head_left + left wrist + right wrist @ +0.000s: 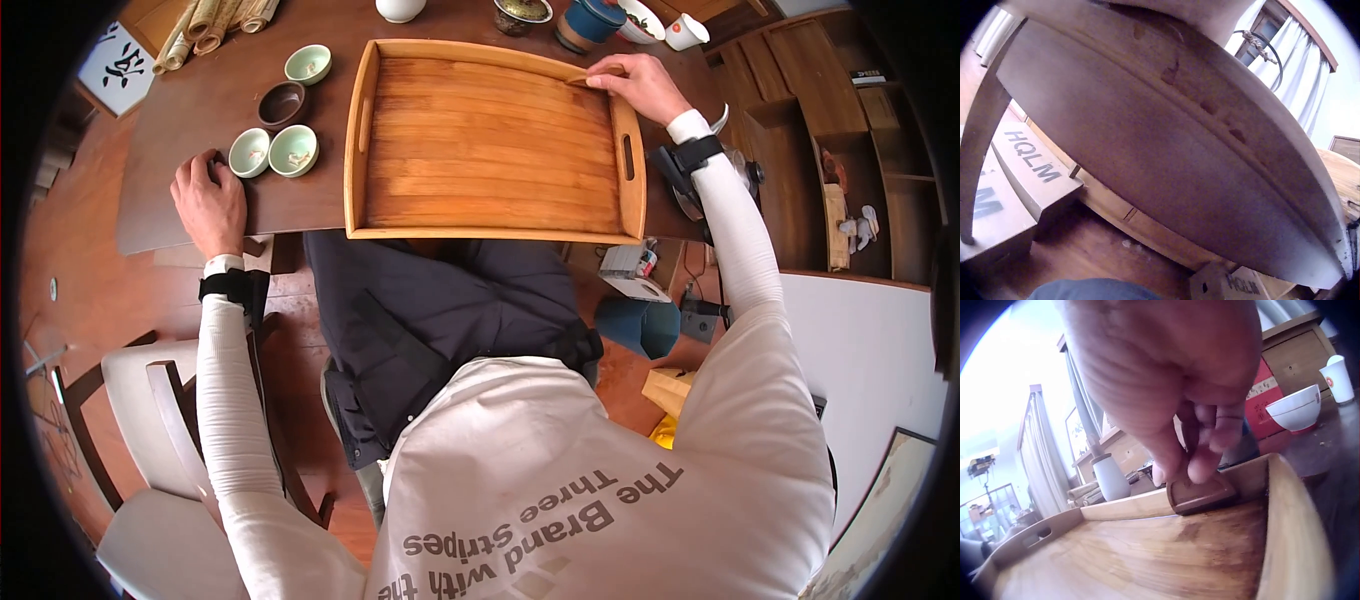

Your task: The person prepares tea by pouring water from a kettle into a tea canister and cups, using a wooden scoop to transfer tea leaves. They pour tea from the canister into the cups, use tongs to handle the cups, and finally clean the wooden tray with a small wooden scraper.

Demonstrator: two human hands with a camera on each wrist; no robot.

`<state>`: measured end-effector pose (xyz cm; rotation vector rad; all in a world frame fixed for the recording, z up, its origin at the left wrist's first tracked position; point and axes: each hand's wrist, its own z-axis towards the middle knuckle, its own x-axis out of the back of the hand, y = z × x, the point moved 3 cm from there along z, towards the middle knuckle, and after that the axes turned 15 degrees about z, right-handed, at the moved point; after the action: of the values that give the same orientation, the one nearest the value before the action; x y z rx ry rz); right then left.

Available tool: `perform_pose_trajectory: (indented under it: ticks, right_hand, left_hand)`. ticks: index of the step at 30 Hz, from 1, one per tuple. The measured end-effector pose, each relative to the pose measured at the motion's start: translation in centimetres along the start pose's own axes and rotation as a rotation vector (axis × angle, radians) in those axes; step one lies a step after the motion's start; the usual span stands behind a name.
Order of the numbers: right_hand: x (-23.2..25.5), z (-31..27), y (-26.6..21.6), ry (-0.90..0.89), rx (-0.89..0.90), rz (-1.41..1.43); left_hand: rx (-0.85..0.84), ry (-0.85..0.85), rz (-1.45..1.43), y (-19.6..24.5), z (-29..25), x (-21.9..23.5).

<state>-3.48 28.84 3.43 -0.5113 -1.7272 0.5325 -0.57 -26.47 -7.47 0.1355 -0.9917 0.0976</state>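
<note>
A rectangular wooden tray [490, 150] with raised sides and handle slots lies on the brown table, its near side at the table's front edge. At its far right corner my right hand [645, 88] pinches a small brown wooden coaster-like piece [1200, 495] with a raised rim. That piece is tilted, its lower edge close to the tray floor by the far wall. My left hand [210, 205] rests on the table near the front edge, holding nothing visible. Just beyond it are pale green cups [249, 153] with small remnants inside, and a dark brown cup [283, 104].
Behind the tray stand a white vessel [400, 8], a lidded bowl [522, 14], a blue canister [590, 26], a white bowl [1296, 410] and a paper cup [687, 32]. Rolled bamboo mats [212, 22] lie far left. A kettle [742, 172] is right of the tray.
</note>
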Motion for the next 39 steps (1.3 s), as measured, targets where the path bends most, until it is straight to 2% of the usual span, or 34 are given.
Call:
perform_pose_trajectory:
  ticks: [2,5,9,13,15,18,20,21,24,26,29,37,39]
  right_hand:
    - [0.5,-0.3,1.5,0.058,0.438,-0.156]
    - [0.8,-2.7,2.2,0.041,0.329,-0.1]
    - [-1.6,-8.5,0.6,0.041,0.481,-0.148]
    - [-4.5,-16.2,-2.4,0.026,0.439,-0.14]
    - [-5.1,-18.7,-2.6,-0.03,0.345,-0.108]
    - [-4.2,-17.9,-3.1,0.038,0.436,-0.099]
    - [-2.6,-15.4,-3.9,0.103,0.433,-0.116]
    - [-2.0,-13.7,-3.4,0.17,0.506,-0.116]
    - [-0.8,-9.9,-2.2,0.229,0.421,-0.097]
    - [-1.2,-8.5,-0.9,0.198,0.247,-0.194]
    - [-3.1,-10.2,-1.0,0.159,0.377,-0.222]
    - [-5.3,-16.8,-3.1,0.141,0.335,-0.221]
    - [-6.2,-17.1,-3.7,0.223,0.388,-0.212]
  left_hand:
    - [-0.007,0.011,-0.01,0.0,0.0,-0.3]
    - [-0.005,0.021,0.0,-0.2,-0.1,-0.5]
    - [-0.02,0.024,0.007,-0.2,-0.1,-0.5]
    - [-0.036,0.014,0.016,-0.4,0.0,-0.7]
    - [-0.03,0.015,0.0,-0.3,-0.1,-0.6]
    - [-0.028,0.001,0.019,-0.5,0.0,-0.8]
    - [-0.03,-0.003,0.028,-0.3,0.0,-0.6]
    - [-0.023,-0.008,0.037,-0.2,0.0,-0.5]
    - [-0.018,0.003,0.031,-0.3,0.0,-0.6]
    - [-0.023,0.014,0.023,-0.4,0.0,-0.7]
    - [-0.034,0.03,0.019,-0.3,-0.2,-0.4]
    - [-0.019,0.008,0.015,-0.3,-0.2,-0.7]
    - [-0.011,0.016,0.024,-0.2,-0.2,-0.4]
